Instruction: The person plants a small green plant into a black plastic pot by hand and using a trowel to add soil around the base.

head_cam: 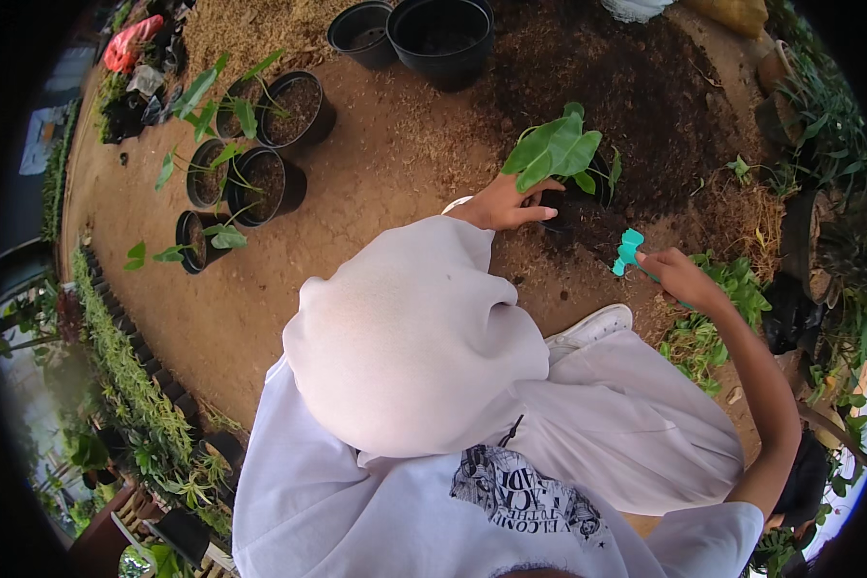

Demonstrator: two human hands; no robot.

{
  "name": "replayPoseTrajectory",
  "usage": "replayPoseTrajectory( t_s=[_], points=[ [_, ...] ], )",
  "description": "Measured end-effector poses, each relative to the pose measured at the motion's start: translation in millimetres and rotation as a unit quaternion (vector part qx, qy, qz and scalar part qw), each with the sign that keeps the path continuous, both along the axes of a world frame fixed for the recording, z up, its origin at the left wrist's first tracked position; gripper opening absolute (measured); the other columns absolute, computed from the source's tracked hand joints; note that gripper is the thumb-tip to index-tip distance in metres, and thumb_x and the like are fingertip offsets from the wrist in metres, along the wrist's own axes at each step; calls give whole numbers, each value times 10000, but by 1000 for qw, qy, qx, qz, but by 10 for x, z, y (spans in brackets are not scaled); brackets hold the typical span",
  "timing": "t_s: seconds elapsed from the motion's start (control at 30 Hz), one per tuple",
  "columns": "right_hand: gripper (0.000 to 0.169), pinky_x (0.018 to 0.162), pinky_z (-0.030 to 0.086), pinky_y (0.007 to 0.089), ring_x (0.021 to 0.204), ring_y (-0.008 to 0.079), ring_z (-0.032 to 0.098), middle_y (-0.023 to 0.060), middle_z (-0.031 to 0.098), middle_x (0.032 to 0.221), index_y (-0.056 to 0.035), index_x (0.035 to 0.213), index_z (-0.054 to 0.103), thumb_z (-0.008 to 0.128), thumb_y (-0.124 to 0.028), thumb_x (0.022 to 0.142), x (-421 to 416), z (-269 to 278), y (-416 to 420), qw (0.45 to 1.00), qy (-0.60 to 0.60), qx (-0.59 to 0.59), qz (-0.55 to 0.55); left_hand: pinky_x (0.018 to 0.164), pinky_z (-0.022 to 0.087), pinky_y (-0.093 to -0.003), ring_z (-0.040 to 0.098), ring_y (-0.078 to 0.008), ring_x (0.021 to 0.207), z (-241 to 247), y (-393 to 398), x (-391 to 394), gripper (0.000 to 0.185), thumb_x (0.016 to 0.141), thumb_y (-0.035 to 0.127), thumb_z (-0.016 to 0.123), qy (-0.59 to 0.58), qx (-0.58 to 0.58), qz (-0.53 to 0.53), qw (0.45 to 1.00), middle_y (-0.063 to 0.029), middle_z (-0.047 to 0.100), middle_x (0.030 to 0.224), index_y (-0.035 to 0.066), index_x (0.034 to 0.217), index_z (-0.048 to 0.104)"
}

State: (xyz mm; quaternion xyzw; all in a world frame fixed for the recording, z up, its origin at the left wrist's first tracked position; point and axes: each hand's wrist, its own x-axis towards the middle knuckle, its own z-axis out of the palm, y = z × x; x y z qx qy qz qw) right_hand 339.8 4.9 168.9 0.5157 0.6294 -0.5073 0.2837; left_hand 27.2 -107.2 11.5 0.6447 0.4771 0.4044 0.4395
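Observation:
A leafy green plant [555, 152] stands in a black plastic pot [560, 222] on the ground in front of me. My left hand [502, 204] is at the pot's left side, thumb and forefinger apart at its rim. Leaves hide part of those fingers, so I cannot tell whether they grip anything. To the right, my right hand [675, 271] is closed around the handle of a turquoise hand trowel [628, 251]. The trowel's blade is just above the ground, beside dark loose soil [592, 235] at the pot.
Several potted seedlings [267, 184] stand at the left. Two black pots [441, 40] sit at the back, near a pile of husks [260, 32]. Dark soil [614, 94] spreads behind the plant. Cut greenery [701, 339] lies by my white shoe [594, 326]. Plants line the right edge.

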Motion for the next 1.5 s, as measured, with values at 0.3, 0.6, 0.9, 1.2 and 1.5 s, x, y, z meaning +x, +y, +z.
replayPoseTrajectory(
  t_s=[0.3,0.6,0.9,1.2,1.5],
  points=[
    [423,450,408,312,495,109,457,-13,493,680,13,1046,671,483,-364,1082,-579,236,170,991,-69,-113,10,801,511,-382,626,-217,882,39,7,-10,541,959,378,688,-10,-15,-19,1000,-157,598,1235,34,1368,606],
    [334,469,451,318,476,131,532,46,575,667,36,1159,670,570,-258,1036,-653,703,300,982,-87,20,164,756,502,-370,603,-201,835,89,-1,-25,548,908,358,734,-19,19,6,1000,-119,636,1061,13,1322,633],
    [302,673,544,426,701,274,692,145,718,801,-29,1142,750,679,-256,957,-400,133,261,945,166,171,223,787,470,-396,569,-215,896,-75,32,-12,534,945,372,700,1,16,-7,1000,-98,612,1053,54,1366,620],
    [326,910,554,498,1023,400,710,227,748,998,-92,1134,791,672,-299,911,-620,-22,197,933,-18,271,237,825,469,-388,565,-218,934,-44,38,-12,516,952,349,695,-5,32,-11,999,-111,601,1104,41,1358,614],
    [322,932,554,492,1039,400,708,227,748,1044,-92,1128,785,693,-304,905,-466,-23,241,931,-41,313,185,778,449,-383,554,-212,900,55,33,-1,525,940,359,693,-36,-12,-14,999,-106,575,1035,52,1358,614]
  ],
)
